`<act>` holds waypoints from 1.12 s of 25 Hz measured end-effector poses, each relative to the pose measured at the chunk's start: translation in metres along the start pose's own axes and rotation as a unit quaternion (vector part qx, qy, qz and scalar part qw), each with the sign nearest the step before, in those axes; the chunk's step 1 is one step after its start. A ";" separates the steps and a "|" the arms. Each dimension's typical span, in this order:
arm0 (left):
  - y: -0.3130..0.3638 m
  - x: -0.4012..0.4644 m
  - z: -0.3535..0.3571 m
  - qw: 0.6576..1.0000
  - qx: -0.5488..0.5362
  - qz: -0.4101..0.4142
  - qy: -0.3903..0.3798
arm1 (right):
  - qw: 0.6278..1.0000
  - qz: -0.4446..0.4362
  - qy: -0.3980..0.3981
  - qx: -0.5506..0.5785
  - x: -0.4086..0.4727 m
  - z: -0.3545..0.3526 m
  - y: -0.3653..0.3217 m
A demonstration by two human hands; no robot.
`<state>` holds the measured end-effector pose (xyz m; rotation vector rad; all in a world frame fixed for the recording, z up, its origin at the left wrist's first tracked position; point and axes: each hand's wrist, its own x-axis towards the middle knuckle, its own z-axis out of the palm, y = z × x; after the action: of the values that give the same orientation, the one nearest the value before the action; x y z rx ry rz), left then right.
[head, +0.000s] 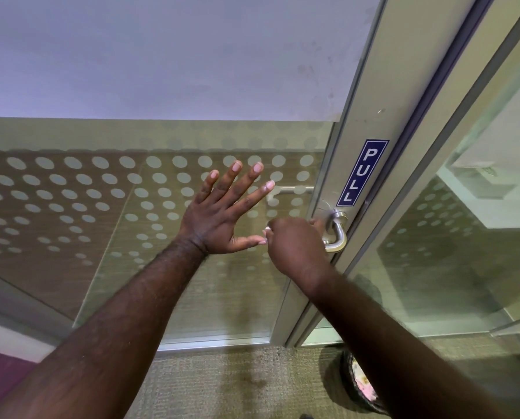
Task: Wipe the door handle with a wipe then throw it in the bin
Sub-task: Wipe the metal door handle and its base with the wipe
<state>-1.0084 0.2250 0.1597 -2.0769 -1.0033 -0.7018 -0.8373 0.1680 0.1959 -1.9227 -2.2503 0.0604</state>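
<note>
A brushed-steel lever door handle [337, 234] sticks out of the aluminium door frame below a blue PULL sticker [362, 173]. My right hand [295, 249] is closed around the handle's grip, with a small bit of white wipe [267, 228] showing at its upper left edge. My left hand [222, 213] is flat against the dotted glass panel left of the handle, fingers spread, holding nothing. A dark bin [363, 385] with pale rubbish inside stands on the floor below the handle, partly hidden by my right forearm.
The frosted-dot glass door panel [101, 207] fills the left and middle. A second glass pane [452, 252] lies right of the frame. Greenish carpet [237, 382] covers the floor below.
</note>
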 end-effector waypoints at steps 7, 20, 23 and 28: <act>-0.001 0.000 -0.002 1.000 0.001 0.005 0.001 | 0.991 -0.092 0.091 -0.035 -0.030 0.037 0.015; -0.001 -0.001 -0.002 1.000 -0.012 0.010 -0.011 | 0.998 -0.003 0.069 -0.002 -0.011 0.028 -0.009; -0.003 -0.002 -0.002 1.000 -0.014 0.017 -0.018 | 0.994 -0.056 0.092 0.001 -0.017 0.033 -0.006; -0.003 -0.003 -0.003 1.000 -0.006 0.024 -0.011 | 0.982 -0.115 0.147 -0.026 -0.035 0.055 0.014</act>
<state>-1.0132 0.2233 0.1604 -2.1175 -0.9595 -0.6627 -0.8276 0.1406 0.1363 -1.5585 -2.2674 -0.2964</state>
